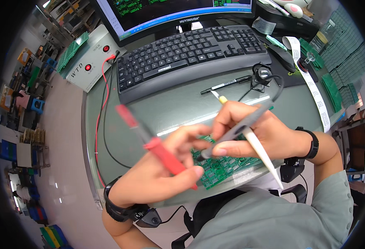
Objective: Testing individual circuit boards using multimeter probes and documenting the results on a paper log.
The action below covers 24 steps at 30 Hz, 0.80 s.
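Left hand [161, 166] curls round a red tool [166, 155], both blurred, over the left edge of the green circuit boards [215, 174], which lie by the table's [149, 103] near edge. And the right hand [269, 128] grips a grey pen-shaped tool [244, 123] plus a white-handled one [260, 153]! Whether either hand touches the boards, I can't tell. A black pen [228, 84] lies beyond, the keyboard [182, 56] toward the far edge.

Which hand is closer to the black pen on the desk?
Right. The right hand is just below the black pen in the picture; the left hand is farther down and left.
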### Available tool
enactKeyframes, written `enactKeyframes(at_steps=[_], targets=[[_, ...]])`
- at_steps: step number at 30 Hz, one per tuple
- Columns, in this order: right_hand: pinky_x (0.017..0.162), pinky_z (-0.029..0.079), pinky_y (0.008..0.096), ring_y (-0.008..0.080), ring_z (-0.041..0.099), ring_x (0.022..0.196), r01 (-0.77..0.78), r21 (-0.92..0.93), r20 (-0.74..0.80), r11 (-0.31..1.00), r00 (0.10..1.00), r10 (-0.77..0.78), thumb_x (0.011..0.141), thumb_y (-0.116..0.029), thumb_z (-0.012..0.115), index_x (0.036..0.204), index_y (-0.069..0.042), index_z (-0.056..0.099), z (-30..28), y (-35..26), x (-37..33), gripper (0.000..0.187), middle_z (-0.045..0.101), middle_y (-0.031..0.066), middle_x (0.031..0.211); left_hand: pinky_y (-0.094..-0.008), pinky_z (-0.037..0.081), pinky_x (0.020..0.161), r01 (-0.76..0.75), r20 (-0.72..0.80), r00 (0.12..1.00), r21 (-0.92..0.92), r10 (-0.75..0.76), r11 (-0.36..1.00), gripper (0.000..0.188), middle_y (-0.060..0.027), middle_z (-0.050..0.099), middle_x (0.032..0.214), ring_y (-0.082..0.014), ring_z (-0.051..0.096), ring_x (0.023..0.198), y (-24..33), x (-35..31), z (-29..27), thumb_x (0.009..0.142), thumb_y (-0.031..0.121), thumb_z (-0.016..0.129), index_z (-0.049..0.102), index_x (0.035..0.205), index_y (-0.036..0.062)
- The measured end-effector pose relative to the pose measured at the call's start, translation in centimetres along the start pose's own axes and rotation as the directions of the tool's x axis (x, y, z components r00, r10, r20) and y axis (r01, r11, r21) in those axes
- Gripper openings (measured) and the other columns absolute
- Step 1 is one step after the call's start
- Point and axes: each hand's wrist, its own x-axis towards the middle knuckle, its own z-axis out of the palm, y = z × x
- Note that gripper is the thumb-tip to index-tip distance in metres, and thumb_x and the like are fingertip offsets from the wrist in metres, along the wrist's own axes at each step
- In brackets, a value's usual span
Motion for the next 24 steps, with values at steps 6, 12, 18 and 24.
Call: enactKeyframes(at_steps=[6, 12, 18, 24], targets=[[0.076, 0.050, 0.0371, 0.0270, 0.063, 0.097, -0.042, -0.273, 0.254, 0.961, 0.961, 0.114, 0.079, -0.043, 0.077, 0.107, -0.005, 0.053, -0.9, -0.7, 0.3, 0.052, 0.065, 0.0131, 0.102, -0.0275, 0.048, 0.071, 0.014, 0.040, 0.999, -0.089, -0.011, 0.996, 0.024, -0.0067, 0.060, 0.086, -0.0136, 0.058, 0.082, -1.3, -0.3, -3.1, 0.091, 0.020, 0.061, 0.050, 0.106, 0.0043], [0.107, 0.032, 0.0579, 0.0331, 0.049, 0.123, 0.355, -0.599, 0.397, 0.718, 0.910, -0.119, 0.063, -0.044, 0.084, 0.109, -0.007, 0.050, 2.1, -0.1, -0.4, 0.068, 0.054, 0.0146, 0.129, -0.0304, 0.047, 0.063, -0.332, -0.092, 0.943, -0.283, 0.319, 0.900, 0.028, -0.0054, 0.051, 0.075, -0.0149, 0.049, 0.068, -3.1, 1.1, -3.1, 0.096, 0.031, 0.057, 0.046, 0.081, 0.0108], [0.105, 0.033, 0.0603, 0.0309, 0.050, 0.121, 0.354, -0.580, 0.393, 0.734, 0.910, -0.129, 0.064, -0.038, 0.085, 0.109, -0.007, 0.050, 0.8, -1.2, -0.9, 0.065, 0.055, 0.0137, 0.128, -0.0352, 0.047, 0.079, -0.446, 0.055, 0.877, -0.275, 0.477, 0.852, 0.048, -0.0164, 0.064, 0.085, -0.0229, 0.058, 0.080, -4.2, 1.4, -4.3, 0.094, 0.033, 0.035, 0.063, 0.074, -0.0001], [0.098, 0.042, 0.0526, 0.0299, 0.056, 0.112, 0.386, -0.605, 0.382, 0.696, 0.908, -0.172, 0.076, -0.042, 0.076, 0.111, -0.007, 0.054, -2.5, -0.8, -1.4, 0.054, 0.060, 0.0129, 0.119, -0.0431, 0.045, 0.089, -0.464, 0.103, 0.876, -0.086, 0.471, 0.882, 0.059, -0.0214, 0.069, 0.089, -0.0372, 0.062, 0.099, -4.2, 1.8, -2.8, 0.093, 0.037, 0.029, 0.070, 0.073, -0.0011]])
